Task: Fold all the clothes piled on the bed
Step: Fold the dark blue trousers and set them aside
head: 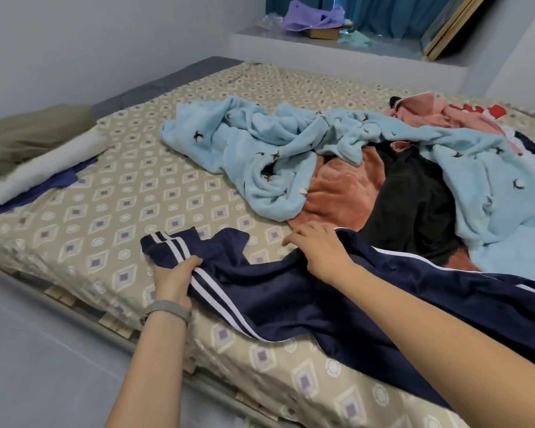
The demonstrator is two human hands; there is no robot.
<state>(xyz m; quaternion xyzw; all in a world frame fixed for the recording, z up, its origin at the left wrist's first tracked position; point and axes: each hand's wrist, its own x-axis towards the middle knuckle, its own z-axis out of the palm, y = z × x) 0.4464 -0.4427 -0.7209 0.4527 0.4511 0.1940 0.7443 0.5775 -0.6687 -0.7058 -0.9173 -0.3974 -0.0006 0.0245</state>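
Observation:
Navy trousers with white side stripes point(291, 298) lie spread along the bed's near edge. My left hand point(175, 278) grips the striped leg near its cuff. My right hand point(320, 250) holds the other leg's upper edge, fingers curled into the cloth. Behind them is a loose pile: a light blue fleece garment with small bird prints point(260, 156), a rust-orange piece point(337, 186), a black one point(414, 205) and a pink one point(423, 115).
The patterned mattress point(105, 211) has bare room in the middle and left. Folded clothes, olive on white on blue point(37, 156), are stacked at the far left. A ledge with purple paper point(312, 17) and a leaning frame sits behind the bed. Grey floor lies lower left.

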